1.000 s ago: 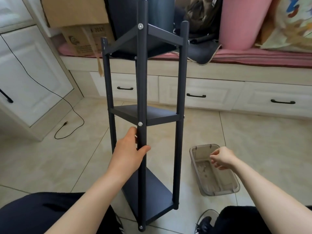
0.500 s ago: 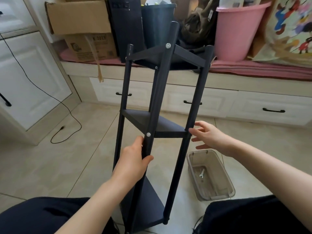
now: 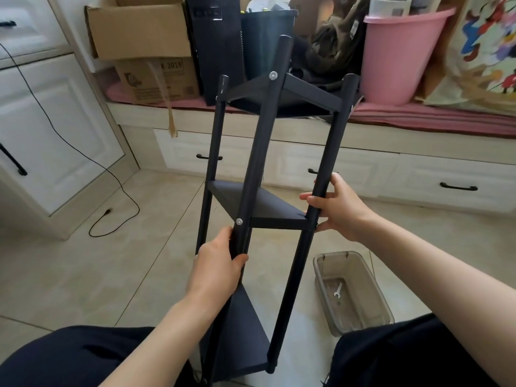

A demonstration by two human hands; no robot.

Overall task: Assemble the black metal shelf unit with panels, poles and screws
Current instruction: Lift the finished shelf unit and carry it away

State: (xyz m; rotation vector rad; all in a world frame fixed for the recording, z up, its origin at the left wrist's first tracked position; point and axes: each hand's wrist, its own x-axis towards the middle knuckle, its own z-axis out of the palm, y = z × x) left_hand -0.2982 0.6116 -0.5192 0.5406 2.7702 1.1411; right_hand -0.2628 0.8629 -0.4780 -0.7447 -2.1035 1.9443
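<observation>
Bright soft daylight, faint shadows, wide-angle bending at edges, slight blur

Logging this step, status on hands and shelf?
Left hand grips front pole; right hand grips right pole. Shelf unit tilted, three panels on. Bin with wrench beside it, apart.

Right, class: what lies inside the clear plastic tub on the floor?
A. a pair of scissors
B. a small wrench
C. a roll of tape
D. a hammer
B: a small wrench lies on the bottom of the clear tub, beside the shelf unit.
</observation>
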